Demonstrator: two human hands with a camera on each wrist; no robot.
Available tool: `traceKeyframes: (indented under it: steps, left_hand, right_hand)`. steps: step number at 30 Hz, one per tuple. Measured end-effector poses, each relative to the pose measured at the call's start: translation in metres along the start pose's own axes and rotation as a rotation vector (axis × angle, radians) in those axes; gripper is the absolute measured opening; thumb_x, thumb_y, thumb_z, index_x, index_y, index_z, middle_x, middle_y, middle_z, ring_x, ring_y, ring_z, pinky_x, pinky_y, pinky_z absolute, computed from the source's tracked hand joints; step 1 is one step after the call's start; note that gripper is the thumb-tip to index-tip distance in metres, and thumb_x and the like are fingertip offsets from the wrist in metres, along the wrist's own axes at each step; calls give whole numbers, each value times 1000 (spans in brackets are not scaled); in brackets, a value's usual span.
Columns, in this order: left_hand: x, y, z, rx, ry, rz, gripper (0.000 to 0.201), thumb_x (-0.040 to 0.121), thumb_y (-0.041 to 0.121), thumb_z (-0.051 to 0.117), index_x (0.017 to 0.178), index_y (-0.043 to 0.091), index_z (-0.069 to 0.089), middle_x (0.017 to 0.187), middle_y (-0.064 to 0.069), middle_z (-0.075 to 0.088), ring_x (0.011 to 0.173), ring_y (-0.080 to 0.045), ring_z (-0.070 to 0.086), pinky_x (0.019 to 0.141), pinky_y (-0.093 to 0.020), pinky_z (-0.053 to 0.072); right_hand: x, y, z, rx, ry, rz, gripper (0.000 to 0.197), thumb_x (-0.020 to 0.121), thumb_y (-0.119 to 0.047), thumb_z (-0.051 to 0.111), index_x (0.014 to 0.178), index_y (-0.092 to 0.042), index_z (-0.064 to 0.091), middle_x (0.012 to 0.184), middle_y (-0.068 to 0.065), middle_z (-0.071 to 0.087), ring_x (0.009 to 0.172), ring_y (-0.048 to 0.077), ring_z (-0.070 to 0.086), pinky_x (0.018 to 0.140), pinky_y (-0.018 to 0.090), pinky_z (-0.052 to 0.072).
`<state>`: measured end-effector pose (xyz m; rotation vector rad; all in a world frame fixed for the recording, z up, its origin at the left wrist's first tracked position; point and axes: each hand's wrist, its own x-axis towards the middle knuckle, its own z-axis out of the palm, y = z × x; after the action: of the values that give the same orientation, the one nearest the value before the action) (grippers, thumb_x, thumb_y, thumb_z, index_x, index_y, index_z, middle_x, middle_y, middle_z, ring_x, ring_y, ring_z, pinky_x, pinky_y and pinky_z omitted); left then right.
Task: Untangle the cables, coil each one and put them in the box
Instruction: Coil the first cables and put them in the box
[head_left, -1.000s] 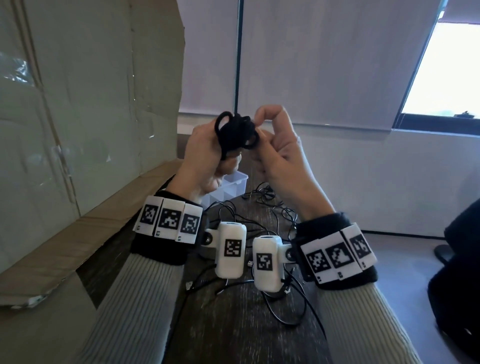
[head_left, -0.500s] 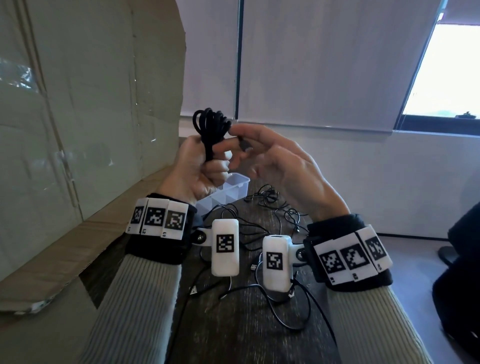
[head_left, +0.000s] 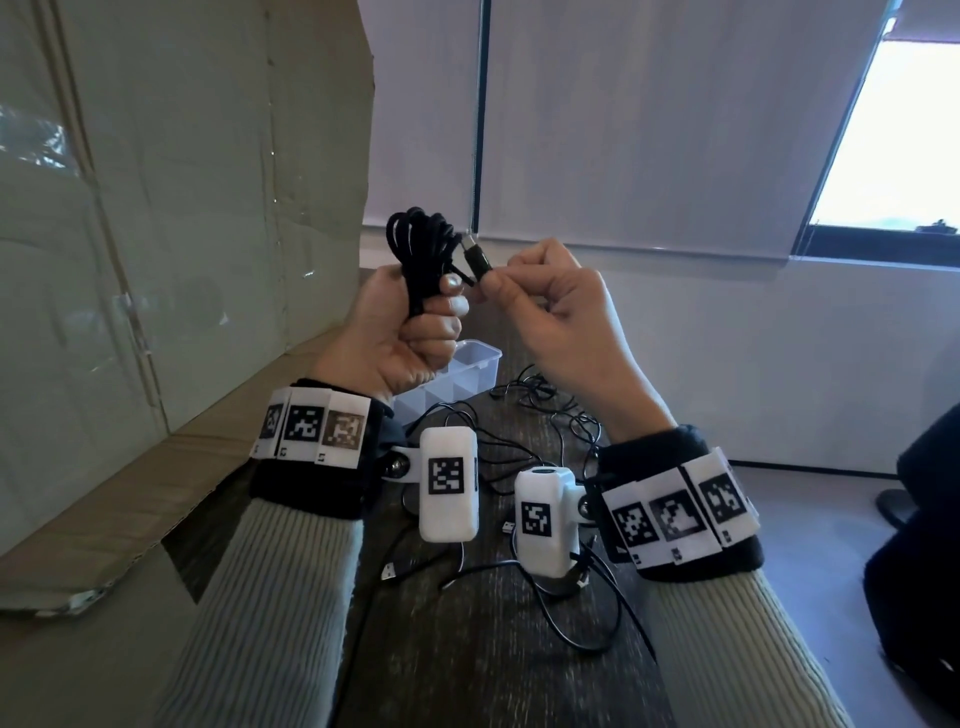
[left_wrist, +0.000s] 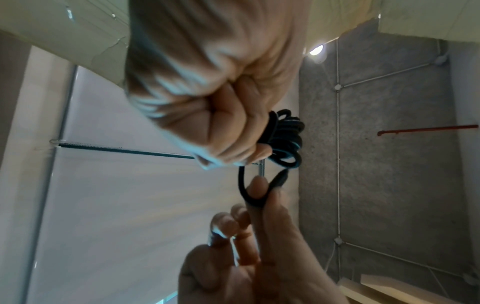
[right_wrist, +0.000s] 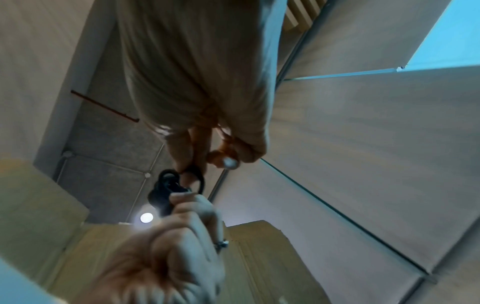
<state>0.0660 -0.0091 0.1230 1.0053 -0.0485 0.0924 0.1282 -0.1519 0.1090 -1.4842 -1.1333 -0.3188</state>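
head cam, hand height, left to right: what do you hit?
Cardboard sheet → left hand gripping the coiled black cable → cable's plug, pinched by the right hand → window.

Two hands (head_left: 467, 322), one coiled cable (head_left: 423, 249), one box (head_left: 457, 376).

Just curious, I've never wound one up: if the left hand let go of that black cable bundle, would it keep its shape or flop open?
The black cable bundle would probably spring loose: only the left hand squeezes its loops, with no tie visible. It seems light and floppy, bending easily where the right hand pinches the plug end.
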Motion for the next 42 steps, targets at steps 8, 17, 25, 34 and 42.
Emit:
traceKeyframes:
  steps: [8, 17, 25, 34, 42]
  left_hand:
    - [3, -7, 7, 191, 133, 33, 58, 94, 17, 21, 44, 13, 51, 39, 6, 30, 23, -1, 19, 33, -11, 7]
    - [-2, -11, 7, 619, 234, 2, 41, 94, 19, 27, 57, 14, 42, 44, 5, 33, 30, -4, 20, 39, -17, 8]
    - [2, -11, 8, 459, 112, -27, 49, 95, 24, 26, 53, 18, 49, 42, 7, 28, 26, -1, 19, 41, -10, 6]
    - [7, -15, 8, 659, 390, 90, 37, 95, 23, 36, 61, 13, 51, 41, 6, 39, 30, -6, 23, 38, -14, 13]
    - [21, -24, -1, 873, 625, 564, 37, 93, 23, 41, 78, -7, 56, 59, -10, 48, 56, -23, 44, 54, -40, 36]
  right_hand:
    - [2, 1, -8, -263, -73, 82, 15, 89, -23, 67, 96, -14, 77, 85, -8, 45, 69, 2, 42, 59, 7, 34]
    - [1, -5, -14, -413, -67, -65, 11, 86, -14, 70, 78, -8, 75, 84, -5, 44, 66, -2, 40, 61, 5, 35]
    - [0, 12, -8, 398, 50, 35, 20, 73, 13, 74, 79, -6, 70, 72, -8, 71, 70, 3, 67, 70, 14, 51]
    - [0, 19, -1, 298, 200, 116, 18, 75, 5, 77, 84, -11, 76, 84, 4, 77, 80, 18, 74, 80, 31, 57]
    - [-3, 8, 23, 271, 240, 206, 34, 65, -27, 89, 92, -17, 72, 89, 0, 76, 84, 16, 73, 79, 33, 60]
